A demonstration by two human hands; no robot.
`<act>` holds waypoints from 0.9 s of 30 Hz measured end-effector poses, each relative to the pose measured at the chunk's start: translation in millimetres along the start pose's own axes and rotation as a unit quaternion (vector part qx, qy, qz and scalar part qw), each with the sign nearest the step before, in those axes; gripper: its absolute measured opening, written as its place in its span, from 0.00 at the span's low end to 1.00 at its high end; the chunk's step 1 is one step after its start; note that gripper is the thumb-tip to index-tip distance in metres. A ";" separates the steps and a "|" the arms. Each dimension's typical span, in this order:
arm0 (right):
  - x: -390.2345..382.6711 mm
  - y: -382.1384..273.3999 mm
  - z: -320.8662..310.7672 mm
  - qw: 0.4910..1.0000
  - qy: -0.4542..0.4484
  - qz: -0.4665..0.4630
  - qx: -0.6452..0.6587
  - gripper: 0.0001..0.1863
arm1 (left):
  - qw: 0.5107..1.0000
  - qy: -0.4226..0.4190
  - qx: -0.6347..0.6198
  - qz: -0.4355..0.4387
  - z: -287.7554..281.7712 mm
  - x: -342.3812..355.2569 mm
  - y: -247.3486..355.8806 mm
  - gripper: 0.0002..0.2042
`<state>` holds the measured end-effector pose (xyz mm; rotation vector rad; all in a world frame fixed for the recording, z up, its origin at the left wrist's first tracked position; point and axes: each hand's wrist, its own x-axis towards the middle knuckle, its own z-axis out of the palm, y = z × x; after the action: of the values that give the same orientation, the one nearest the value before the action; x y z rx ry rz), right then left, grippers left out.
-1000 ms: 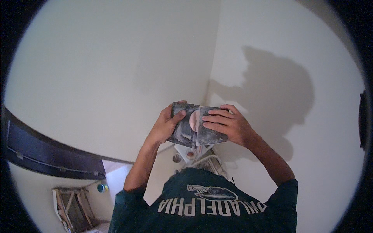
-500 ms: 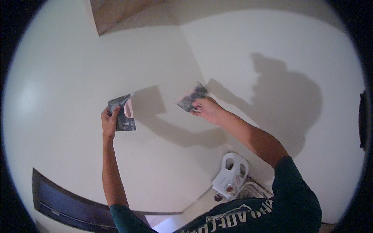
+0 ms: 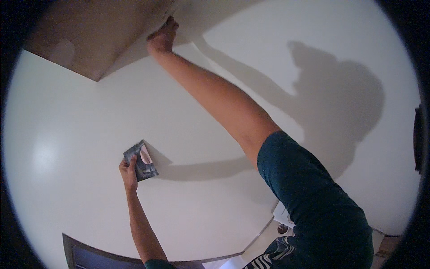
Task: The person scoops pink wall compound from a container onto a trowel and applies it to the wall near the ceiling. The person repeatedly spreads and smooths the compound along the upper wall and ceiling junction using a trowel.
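My left hand (image 3: 129, 172) grips a dark grey, worn-looking square piece (image 3: 145, 169) with a pale pink curved patch, against or very near the white wall. My right arm stretches high across the view. My right hand (image 3: 163, 36) is raised to the edge of a brown overhead board (image 3: 89, 27), with its fingers bunched. What it holds, if anything, is too dark and hidden to make out, and I cannot tell whether it touches the board.
Two white walls (image 3: 76, 125) meet in a corner, with my shadow on the right one. A dark-framed opening (image 3: 96, 256) is at the lower left. A white plastic object (image 3: 281, 211), partly hidden by my body, stands low at the right.
My hands have parted from holding the grey pieces together. My right hand has risen to the brown board; my left has moved left with its piece and dipped slightly. The view has tilted upward.
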<state>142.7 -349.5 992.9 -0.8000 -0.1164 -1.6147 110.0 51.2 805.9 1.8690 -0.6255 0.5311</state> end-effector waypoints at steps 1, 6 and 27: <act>13.8 -1.0 6.1 1.000 0.019 -0.005 0.018 0.37 | 1.000 -0.007 0.001 0.005 3.5 2.9 0.7 0.12; 41.3 -3.9 14.4 0.991 -0.110 0.068 -0.040 0.33 | 1.000 0.000 0.024 -0.011 -9.2 -0.3 -14.8 0.13; 92.1 100.9 44.3 0.960 -0.002 -0.275 -0.046 0.38 | 1.000 -0.003 0.005 0.002 4.8 18.6 -24.6 0.14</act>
<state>253.7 -427.0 1040.7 -0.8912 -0.2877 -2.1549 140.4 51.3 798.5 1.8788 -0.6321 0.5329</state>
